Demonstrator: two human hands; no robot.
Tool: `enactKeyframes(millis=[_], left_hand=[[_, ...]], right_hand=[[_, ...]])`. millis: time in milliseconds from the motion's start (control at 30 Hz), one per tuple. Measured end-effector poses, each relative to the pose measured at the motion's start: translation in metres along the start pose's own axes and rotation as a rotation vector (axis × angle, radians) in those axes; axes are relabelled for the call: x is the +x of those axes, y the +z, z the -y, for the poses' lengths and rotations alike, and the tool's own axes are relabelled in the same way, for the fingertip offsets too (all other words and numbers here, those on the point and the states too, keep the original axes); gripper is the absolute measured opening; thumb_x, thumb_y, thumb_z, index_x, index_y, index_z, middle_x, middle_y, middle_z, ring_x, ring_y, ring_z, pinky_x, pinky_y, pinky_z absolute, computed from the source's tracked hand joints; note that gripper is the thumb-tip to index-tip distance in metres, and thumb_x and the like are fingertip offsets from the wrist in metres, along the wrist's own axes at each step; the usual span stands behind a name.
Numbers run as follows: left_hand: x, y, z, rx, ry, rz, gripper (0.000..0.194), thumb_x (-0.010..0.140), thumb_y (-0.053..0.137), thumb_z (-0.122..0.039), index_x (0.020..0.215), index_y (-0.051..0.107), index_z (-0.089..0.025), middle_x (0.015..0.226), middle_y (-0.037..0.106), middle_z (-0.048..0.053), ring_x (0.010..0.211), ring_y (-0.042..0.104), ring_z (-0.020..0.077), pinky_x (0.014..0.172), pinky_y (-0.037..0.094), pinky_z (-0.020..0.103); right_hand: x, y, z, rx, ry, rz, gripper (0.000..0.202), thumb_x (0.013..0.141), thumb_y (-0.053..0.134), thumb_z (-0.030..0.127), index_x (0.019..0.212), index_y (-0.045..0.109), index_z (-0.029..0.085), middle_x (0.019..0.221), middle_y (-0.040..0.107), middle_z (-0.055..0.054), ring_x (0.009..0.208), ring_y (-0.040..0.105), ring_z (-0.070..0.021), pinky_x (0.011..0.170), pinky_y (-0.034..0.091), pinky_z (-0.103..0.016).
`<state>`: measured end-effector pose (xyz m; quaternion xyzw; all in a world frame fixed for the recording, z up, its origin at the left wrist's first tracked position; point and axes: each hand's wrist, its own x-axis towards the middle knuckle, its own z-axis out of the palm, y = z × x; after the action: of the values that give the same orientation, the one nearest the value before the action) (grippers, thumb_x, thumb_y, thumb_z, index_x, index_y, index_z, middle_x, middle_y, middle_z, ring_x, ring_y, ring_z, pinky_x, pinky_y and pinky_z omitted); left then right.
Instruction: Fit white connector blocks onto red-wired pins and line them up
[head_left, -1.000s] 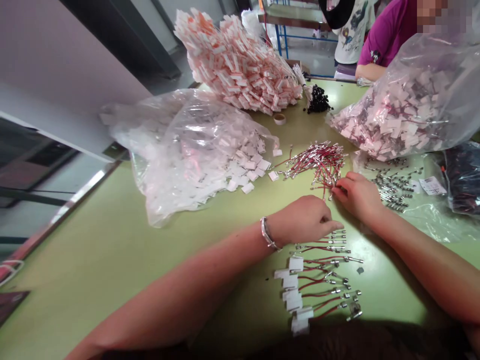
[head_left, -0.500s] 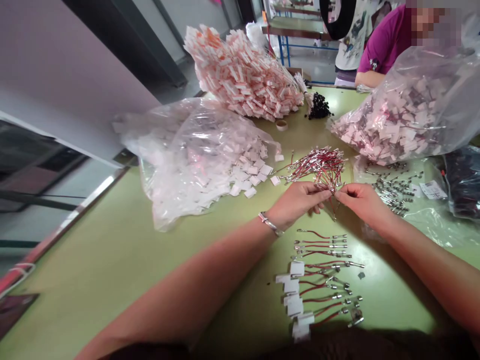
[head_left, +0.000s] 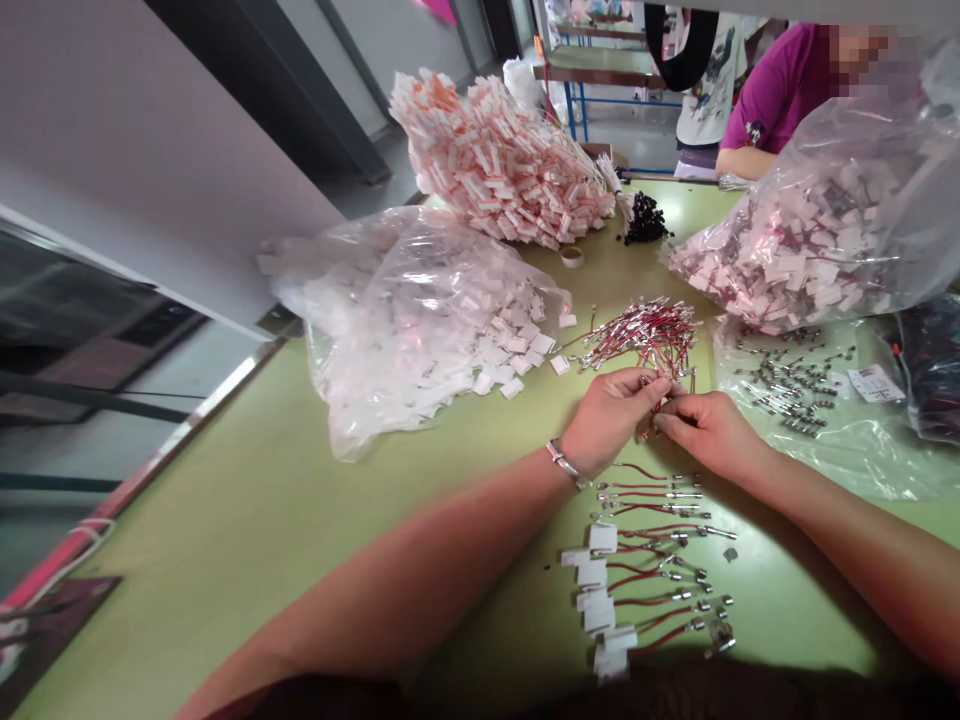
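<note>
My left hand (head_left: 616,412) and my right hand (head_left: 705,425) meet at the near edge of a heap of short red wires with metal terminals (head_left: 637,335). Both hands are closed, thumb against fingers, on a red wire (head_left: 661,402) that is mostly hidden by the fingertips. Just below them a column of red wires (head_left: 645,488) lies side by side on the green table. The nearer wires in that column carry white plastic housings (head_left: 598,610) at their left ends and small metal-capped glass fuses (head_left: 721,533) at their right ends.
Left of the heap, a clear bag (head_left: 420,320) spills white housings. Behind stands a pile of white-and-orange pieces (head_left: 502,160), with black-tipped leads (head_left: 645,218) and a tape roll (head_left: 572,257). Loose fuses (head_left: 795,385) lie on plastic at right, near another full bag (head_left: 810,240). A person in purple (head_left: 780,90) sits opposite.
My right hand has shifted lower, its fingertips now under the left thumb. Both hands have drawn slightly toward me from the heap. The whole view has shifted a little.
</note>
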<state>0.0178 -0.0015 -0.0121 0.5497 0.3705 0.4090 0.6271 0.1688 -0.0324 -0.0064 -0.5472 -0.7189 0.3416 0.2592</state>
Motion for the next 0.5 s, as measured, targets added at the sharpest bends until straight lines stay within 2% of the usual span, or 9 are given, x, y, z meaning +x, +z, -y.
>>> enactKeyframes(millis=[133, 200, 267, 367, 500], left_hand=[[0.003, 0.001, 0.001, -0.075, 0.06, 0.001, 0.021, 0.084, 0.058, -0.034, 0.079, 0.063, -0.014, 0.076, 0.067, 0.003, 0.075, 0.062, 0.0122, 0.075, 0.051, 0.028], [0.004, -0.002, 0.0, -0.032, 0.083, -0.041, 0.023, 0.086, 0.055, -0.036, 0.081, 0.061, -0.015, 0.068, 0.063, 0.001, 0.065, 0.059, 0.0101, 0.065, 0.05, 0.024], [0.004, -0.006, -0.003, 0.064, 0.079, -0.089, 0.024, 0.088, 0.052, -0.038, 0.082, 0.06, -0.016, 0.059, 0.054, -0.003, 0.052, 0.05, 0.0075, 0.052, 0.043, 0.021], [0.003, -0.01, -0.008, 0.242, 0.04, -0.101, 0.023, 0.086, 0.054, -0.038, 0.078, 0.062, -0.017, 0.054, 0.047, -0.005, 0.045, 0.038, 0.006, 0.044, 0.032, 0.02], [0.002, -0.012, -0.008, 0.288, -0.066, -0.071, 0.03, 0.081, 0.058, -0.04, 0.065, 0.06, -0.016, 0.057, 0.054, -0.002, 0.045, 0.037, 0.0058, 0.042, 0.03, 0.021]], right_hand=[[-0.004, -0.006, 0.006, -0.081, 0.0, -0.017, 0.038, 0.086, 0.047, 0.037, 0.056, 0.059, 0.018, 0.05, 0.051, 0.002, 0.049, 0.04, -0.0091, 0.052, 0.033, -0.025], [-0.005, -0.012, 0.011, -0.123, 0.012, -0.073, 0.042, 0.087, 0.046, 0.04, 0.051, 0.053, 0.018, 0.047, 0.046, 0.003, 0.047, 0.038, -0.0088, 0.049, 0.029, -0.026], [-0.005, -0.023, 0.014, -0.167, 0.01, -0.162, 0.044, 0.087, 0.046, 0.041, 0.049, 0.048, 0.019, 0.046, 0.042, 0.003, 0.047, 0.036, -0.0089, 0.048, 0.027, -0.026], [-0.002, -0.052, 0.008, -0.316, -0.004, -0.268, 0.042, 0.086, 0.047, 0.04, 0.05, 0.047, 0.019, 0.047, 0.041, 0.003, 0.048, 0.035, -0.0095, 0.049, 0.025, -0.027], [0.0, -0.102, -0.019, -0.462, 0.138, -0.229, 0.027, 0.081, 0.052, 0.034, 0.059, 0.059, 0.019, 0.052, 0.052, 0.001, 0.05, 0.042, -0.0108, 0.051, 0.029, -0.027]])
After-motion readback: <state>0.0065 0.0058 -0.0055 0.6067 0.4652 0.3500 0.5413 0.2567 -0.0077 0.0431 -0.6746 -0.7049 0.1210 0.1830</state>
